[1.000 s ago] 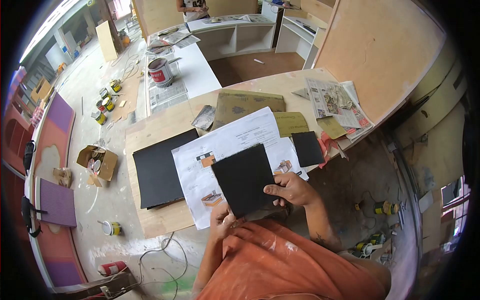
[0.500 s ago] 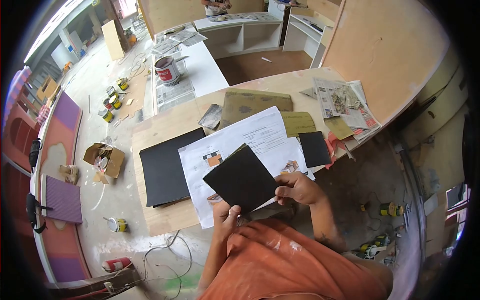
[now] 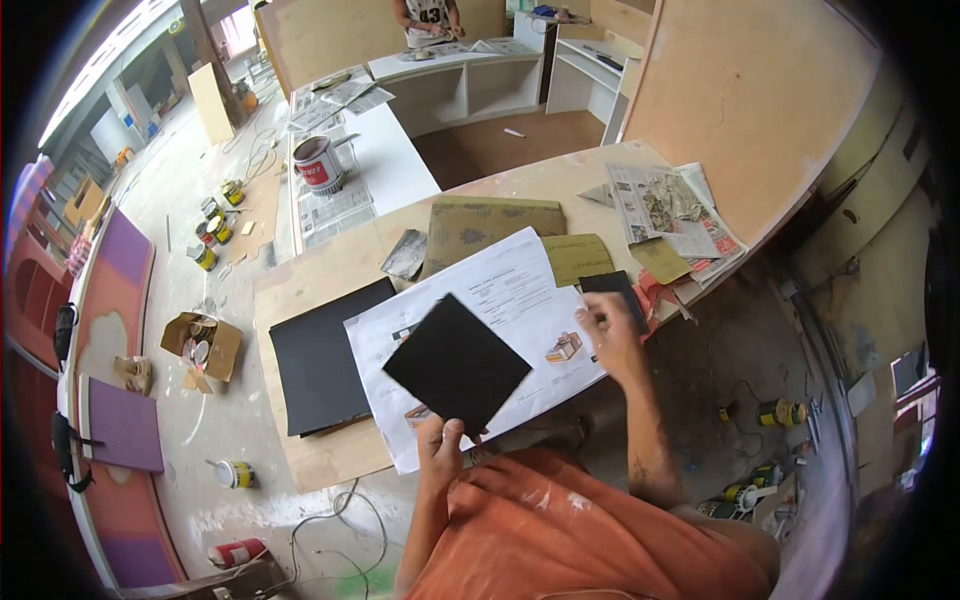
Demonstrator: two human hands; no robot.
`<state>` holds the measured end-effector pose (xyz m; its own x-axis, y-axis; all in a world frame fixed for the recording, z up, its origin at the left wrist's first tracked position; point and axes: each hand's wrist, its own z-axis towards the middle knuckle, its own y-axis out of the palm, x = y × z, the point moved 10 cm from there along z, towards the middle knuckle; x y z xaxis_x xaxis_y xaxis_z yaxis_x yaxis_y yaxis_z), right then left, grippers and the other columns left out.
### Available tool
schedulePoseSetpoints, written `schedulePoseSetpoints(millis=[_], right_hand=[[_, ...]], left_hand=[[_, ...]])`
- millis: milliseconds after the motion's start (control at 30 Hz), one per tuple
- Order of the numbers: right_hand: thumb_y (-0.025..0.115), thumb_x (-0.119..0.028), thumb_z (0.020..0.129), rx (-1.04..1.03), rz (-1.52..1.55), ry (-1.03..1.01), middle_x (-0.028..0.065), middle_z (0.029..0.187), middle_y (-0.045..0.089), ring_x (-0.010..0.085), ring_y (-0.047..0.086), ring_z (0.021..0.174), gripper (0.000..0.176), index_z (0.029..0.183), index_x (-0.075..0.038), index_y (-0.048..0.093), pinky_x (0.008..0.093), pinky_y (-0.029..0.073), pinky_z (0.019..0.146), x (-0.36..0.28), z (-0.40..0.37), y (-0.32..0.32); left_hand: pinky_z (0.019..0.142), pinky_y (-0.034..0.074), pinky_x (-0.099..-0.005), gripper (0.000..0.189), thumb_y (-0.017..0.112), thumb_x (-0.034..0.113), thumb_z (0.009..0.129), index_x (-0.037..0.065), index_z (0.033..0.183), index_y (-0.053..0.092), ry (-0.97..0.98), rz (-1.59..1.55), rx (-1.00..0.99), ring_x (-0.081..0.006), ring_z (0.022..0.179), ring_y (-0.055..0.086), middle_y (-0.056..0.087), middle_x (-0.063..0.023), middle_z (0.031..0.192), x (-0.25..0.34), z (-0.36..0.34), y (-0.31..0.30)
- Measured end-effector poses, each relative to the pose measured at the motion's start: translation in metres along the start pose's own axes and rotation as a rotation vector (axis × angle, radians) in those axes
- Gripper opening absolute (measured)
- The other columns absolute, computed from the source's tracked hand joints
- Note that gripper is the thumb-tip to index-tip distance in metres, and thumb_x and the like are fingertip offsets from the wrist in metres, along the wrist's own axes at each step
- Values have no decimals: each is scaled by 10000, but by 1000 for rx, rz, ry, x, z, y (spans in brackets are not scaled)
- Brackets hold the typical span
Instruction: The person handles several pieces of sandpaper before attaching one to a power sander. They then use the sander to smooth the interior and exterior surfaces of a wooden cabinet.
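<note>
My left hand pinches the lower corner of a black square sandpaper sheet, thumb on top. The sheet is tilted cornerwise over a white printed sheet with small coloured drawings. My right hand is apart from it, fingers loosely bent and spaced, with nothing visible in them. It overlaps the near part of a smaller black sandpaper piece at the right of the table. Larger black sandpaper sheets lie to the left, partly under the paper.
Olive-backed sandpaper and newspapers lie on the wooden tabletop. A paint can stands on the white counter beyond. On the floor are an open cardboard box and several small cans. Another person stands at the back.
My right hand has let go of the sandpaper sheet and moved up and right towards the smaller black piece. The sheet, in my left hand alone, has shifted slightly left.
</note>
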<state>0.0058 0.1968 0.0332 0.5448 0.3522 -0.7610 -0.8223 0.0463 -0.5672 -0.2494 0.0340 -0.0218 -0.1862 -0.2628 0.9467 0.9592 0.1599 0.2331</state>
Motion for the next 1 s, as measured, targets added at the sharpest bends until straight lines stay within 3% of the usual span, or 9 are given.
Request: schedulePoseSetpoints(millis=[33, 233, 367, 433, 567, 633, 667, 733, 1000], right_hand=[[689, -296, 879, 80, -362, -81, 169, 1243, 530, 326, 530, 1119, 443, 1231, -50, 581, 429, 445, 942, 3, 1, -20], [798, -456, 720, -315, -653, 198, 235, 1495, 307, 410, 291, 1382, 867, 1417, -85, 440, 512, 245, 1134, 87, -35, -1], [787, -364, 756, -211, -533, 130, 210, 1427, 415, 384, 377, 1329, 677, 1307, -58, 540, 487, 317, 1087, 66, -37, -3], [769, -315, 785, -188, -478, 74, 205, 1373, 489, 372, 441, 1287, 566, 1245, -39, 587, 467, 366, 1055, 65, -34, -3], [554, -196, 960, -11, -165, 138, 160, 1134, 655, 338, 653, 974, 264, 1100, 12, 637, 388, 504, 867, 73, -18, -27], [514, -241, 996, 264, 447, 301, 79, 1094, 670, 239, 654, 936, 269, 1147, -46, 621, 348, 520, 786, 79, -17, -51], [514, -241, 996, 258, 448, 302, 79, 1094, 670, 239, 654, 936, 269, 1147, -46, 621, 348, 520, 786, 69, -12, -58], [545, -244, 989, 267, 1259, 409, -3, 1044, 660, 133, 624, 899, 217, 1162, -125, 597, 284, 504, 705, 61, -7, -54], [619, -139, 936, 165, 1184, 298, -50, 1029, 652, 95, 637, 923, 235, 1167, -164, 582, 259, 486, 665, 5, 3, -35]], left_hand=[[575, 476, -261, 456, 479, 396, 1014, -24, 921, 627, 4, -2, -4, -131, 652, 617, 667, -86, 767, 0, 2, -2], [860, 484, -347, 221, 542, 120, 970, -4, 1118, 650, 127, 487, -91, -215, 919, 645, 695, -122, 996, 2, 8, -23], [848, 518, -311, 378, 643, 97, 850, 6, 1217, 627, 298, 604, -44, -241, 963, 672, 684, -156, 1079, 41, 29, -26], [894, 494, -329, 402, 680, 111, 826, -41, 1193, 619, 117, 191, -11, -219, 986, 653, 679, -149, 1091, 40, 29, -30], [901, 493, -327, 338, 563, 228, 968, -64, 1114, 649, -25, 457, 103, -220, 976, 666, 698, -171, 1061, -16, 10, -61], [897, 493, -330, 357, 513, 249, 1004, -67, 1053, 673, -16, 339, -12, -229, 961, 673, 714, -172, 998, 6, 23, -35], [874, 490, -332, 314, 510, 205, 996, -52, 1009, 690, -23, 264, 0, -215, 938, 664, 718, -142, 976, 3, 21, -34], [864, 483, -337, 289, 498, 164, 989, -35, 956, 705, -15, 194, -20, -204, 927, 652, 719, -106, 948, 3, 19, -25], [871, 482, -335, 259, 512, 146, 987, -28, 973, 703, -30, 160, -97, -206, 926, 653, 720, -101, 941, 4, 14, -5]])
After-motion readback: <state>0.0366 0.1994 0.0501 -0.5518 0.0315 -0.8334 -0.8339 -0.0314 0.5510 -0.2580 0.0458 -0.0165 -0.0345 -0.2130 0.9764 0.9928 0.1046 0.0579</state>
